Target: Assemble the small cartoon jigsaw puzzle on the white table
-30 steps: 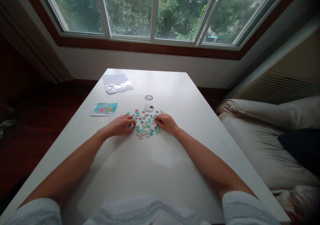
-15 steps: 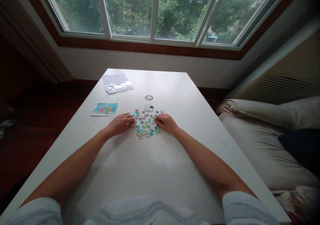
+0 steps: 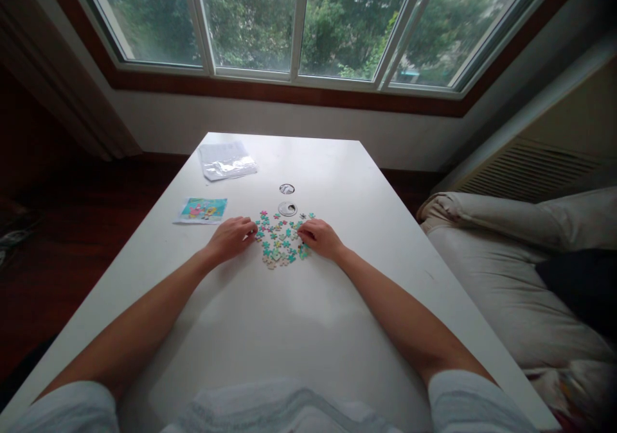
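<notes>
Many small jigsaw puzzle pieces (image 3: 282,242), mostly teal and green with some pink, yellow and pale ones, lie loose in a patch on the white table. At the patch's left edge rests my left hand (image 3: 233,237), its fingers curled in towards the thumb beside the pieces. My right hand (image 3: 321,238) is at the opposite edge, fingers bent and tips drawn together over the outer pieces. Whatever either set of fingertips may hold is too small or hidden to make out.
A small colourful cartoon picture sheet (image 3: 204,210) lies left of the pieces. Behind it is a clear plastic bag (image 3: 227,160). Two round marks or discs (image 3: 288,209) are beyond the pieces on the white table (image 3: 270,330). A beige sofa (image 3: 491,272) stands at the right.
My left hand has shifted slightly left, and a teal piece by its fingers no longer shows. My right hand has stayed almost in place.
</notes>
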A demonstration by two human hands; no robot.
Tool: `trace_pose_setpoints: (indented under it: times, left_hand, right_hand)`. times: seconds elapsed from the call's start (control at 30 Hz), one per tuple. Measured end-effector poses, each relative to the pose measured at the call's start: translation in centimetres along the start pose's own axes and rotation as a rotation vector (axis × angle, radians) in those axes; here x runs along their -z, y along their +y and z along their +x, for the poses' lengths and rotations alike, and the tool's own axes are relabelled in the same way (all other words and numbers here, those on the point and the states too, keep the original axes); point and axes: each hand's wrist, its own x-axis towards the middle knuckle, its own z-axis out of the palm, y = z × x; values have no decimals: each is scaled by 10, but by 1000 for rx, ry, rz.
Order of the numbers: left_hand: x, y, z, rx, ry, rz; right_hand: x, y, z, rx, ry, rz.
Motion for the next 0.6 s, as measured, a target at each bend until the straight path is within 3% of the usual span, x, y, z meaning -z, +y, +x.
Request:
trace_pose_setpoints:
  times: [0.3,0.47,0.6]
  left_hand:
    - [6,33,-2,-262,-134,-127]
    - [1,45,-4,-283,-181,-98]
    - [-3,43,-3,-272,-188,-98]
  right_hand:
    - [0,-2,0,33,2,-57]
    - [4,-19,-1,94,-40,-86]
    - [5,-39,-3,208,-163,-109]
